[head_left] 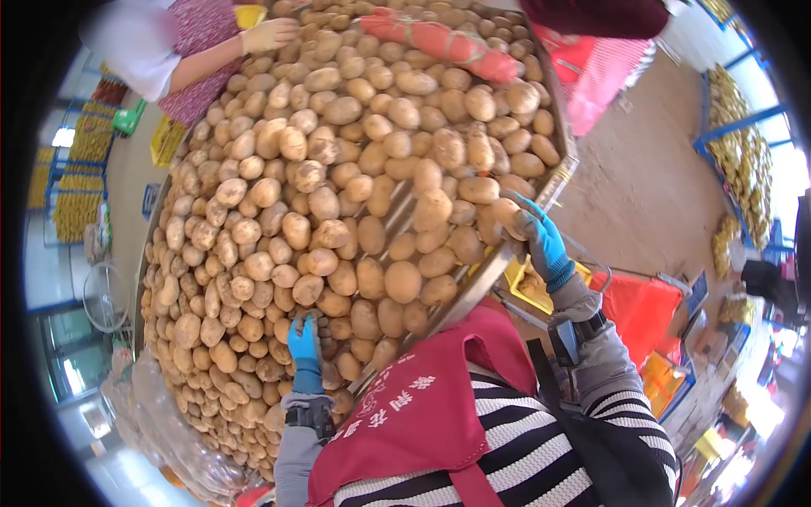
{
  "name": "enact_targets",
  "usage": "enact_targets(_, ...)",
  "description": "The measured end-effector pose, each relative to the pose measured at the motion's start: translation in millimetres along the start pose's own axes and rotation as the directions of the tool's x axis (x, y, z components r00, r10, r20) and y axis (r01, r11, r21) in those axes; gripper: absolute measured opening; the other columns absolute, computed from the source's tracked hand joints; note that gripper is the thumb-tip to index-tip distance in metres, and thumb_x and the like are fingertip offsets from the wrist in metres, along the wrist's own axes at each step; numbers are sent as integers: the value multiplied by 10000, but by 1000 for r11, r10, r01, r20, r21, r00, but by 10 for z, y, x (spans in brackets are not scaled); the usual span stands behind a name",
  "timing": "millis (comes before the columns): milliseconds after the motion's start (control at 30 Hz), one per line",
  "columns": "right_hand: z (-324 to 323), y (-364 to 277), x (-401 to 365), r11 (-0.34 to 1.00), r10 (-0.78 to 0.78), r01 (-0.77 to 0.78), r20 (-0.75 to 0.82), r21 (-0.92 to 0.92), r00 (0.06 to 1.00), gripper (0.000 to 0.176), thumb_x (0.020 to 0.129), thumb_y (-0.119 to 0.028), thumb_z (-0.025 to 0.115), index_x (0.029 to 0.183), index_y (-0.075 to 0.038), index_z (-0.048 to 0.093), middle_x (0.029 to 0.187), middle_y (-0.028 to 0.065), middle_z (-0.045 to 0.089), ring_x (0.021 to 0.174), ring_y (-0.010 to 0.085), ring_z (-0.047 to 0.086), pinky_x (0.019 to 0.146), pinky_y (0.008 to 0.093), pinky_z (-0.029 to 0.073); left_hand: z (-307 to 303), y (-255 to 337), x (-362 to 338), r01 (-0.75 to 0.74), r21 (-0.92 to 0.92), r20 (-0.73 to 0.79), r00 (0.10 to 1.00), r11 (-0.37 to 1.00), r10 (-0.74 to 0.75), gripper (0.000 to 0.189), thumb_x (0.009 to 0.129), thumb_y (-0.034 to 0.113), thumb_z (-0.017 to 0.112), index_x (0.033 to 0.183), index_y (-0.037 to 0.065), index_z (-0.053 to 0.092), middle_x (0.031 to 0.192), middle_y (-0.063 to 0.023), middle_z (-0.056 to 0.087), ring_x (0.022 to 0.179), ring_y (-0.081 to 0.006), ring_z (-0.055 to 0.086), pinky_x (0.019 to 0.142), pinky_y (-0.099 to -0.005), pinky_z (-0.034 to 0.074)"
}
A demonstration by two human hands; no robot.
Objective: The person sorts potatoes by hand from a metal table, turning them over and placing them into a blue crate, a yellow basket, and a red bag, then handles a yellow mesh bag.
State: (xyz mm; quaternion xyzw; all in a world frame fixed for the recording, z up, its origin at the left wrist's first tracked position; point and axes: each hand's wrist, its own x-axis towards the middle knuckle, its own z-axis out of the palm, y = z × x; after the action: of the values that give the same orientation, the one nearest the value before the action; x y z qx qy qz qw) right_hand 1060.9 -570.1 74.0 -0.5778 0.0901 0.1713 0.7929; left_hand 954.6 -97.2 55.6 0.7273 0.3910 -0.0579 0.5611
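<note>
A broad heap of brown potatoes (245, 241) covers a metal-edged sorting table (553, 179) in front of me. In a blue glove, my right hand (545, 241) is at the table's right edge, its fingers closed around a potato (505, 217). My left hand (305, 345), gloved in blue too, rests low on the near part of the heap. Its fingers stretch forward over the potatoes; their tips look dirty, and I see nothing gripped in them. Between the hands, slats of the table surface (400, 215) show through a gap in the potatoes.
A yellow crate (534, 287) stands below the table edge by my right hand. A tied red bundle (439, 44) lies on the far potatoes. Across the table, a co-worker's gloved hand (270, 36) touches the heap; another person in a pink apron (591, 72) stands far right.
</note>
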Motion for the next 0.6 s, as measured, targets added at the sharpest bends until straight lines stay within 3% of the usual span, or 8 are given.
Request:
enact_targets(67, 28, 25, -153, 995, -85, 88, -44, 49, 995, 566, 924, -237, 553, 1442, -55, 415, 928, -3, 620, 778, 61, 582, 638, 194, 481, -16, 6, 6, -8, -4, 38, 999, 1000, 8, 169, 957, 172, 564, 1072, 55, 605, 843, -34, 661, 575, -92, 579, 472, -230, 486)
enact_targets(133, -41, 44, -380, 991, 27, -27, -5, 133, 1000, 619, 875, -100, 579, 1464, -69, 392, 1217, 47, 579, 940, 74, 570, 754, 217, 489, -44, -45, 43, -26, 15, 56, 998, 1000, 25, 167, 962, 177, 559, 1077, 63, 604, 850, -34, 667, 573, -86, 578, 473, -221, 485)
enact_targets(267, -53, 260, -964, 971, -72, 83, -53, 223, 996, 661, 827, -22, 550, 1465, -58, 384, 1325, 73, 527, 980, 93, 568, 764, 214, 479, -28, -37, 29, -61, 26, 77, 995, 998, 59, 162, 963, 182, 578, 1089, 84, 603, 866, -26, 667, 604, -75, 576, 496, -207, 486)
enact_targets(433, -483, 1020, -2311, 962, 160, -79, -302, 262, 940, 656, 841, -159, 568, 1459, -31, 388, 1400, 99, 492, 1061, 133, 547, 887, 260, 454, 29, -88, -21, -157, 15, 136, 979, 987, 154, 145, 945, 173, 621, 1059, 101, 567, 795, 15, 596, 596, -68, 524, 499, -212, 456)
enact_targets(500, -632, 1674, -3019, 959, 194, -39, -550, 282, 812, 585, 876, -248, 589, 1403, -29, 465, 1130, 49, 625, 908, 113, 569, 726, 233, 445, 106, 27, -180, -168, 35, 173, 972, 985, 160, 158, 931, 165, 643, 1040, 109, 543, 764, 30, 553, 583, -65, 494, 492, -216, 438)
enact_targets(533, -729, 1770, -3554, 929, 366, -259, -564, 263, 741, 514, 904, -282, 581, 1348, -33, 513, 927, 9, 611, 788, 95, 531, 634, 221, 394, 84, -96, -38, -119, 26, 166, 980, 993, 113, 250, 891, 151, 694, 1043, 101, 501, 790, 17, 524, 571, -59, 465, 475, -217, 412)
enact_targets(567, -887, 2210, -4080, 932, 359, -231, -610, 280, 706, 431, 923, -298, 577, 1268, -41, 568, 805, -15, 571, 661, 83, 481, 572, 202, 351, 94, -85, -50, -162, 60, 174, 973, 985, 149, 282, 878, 151, 708, 1055, 94, 496, 815, 5, 528, 595, -66, 473, 479, -220, 415)
enact_targets(600, -1150, 2817, -4650, 920, 375, -338, -689, 196, 620, 404, 917, -297, 582, 1233, -45, 587, 846, -1, 592, 711, 107, 521, 612, 230, 395, 132, -74, -85, -204, 91, 181, 966, 975, 185, 314, 865, 151, 722, 1066, 88, 490, 840, -8, 532, 619, -73, 482, 484, -224, 417)
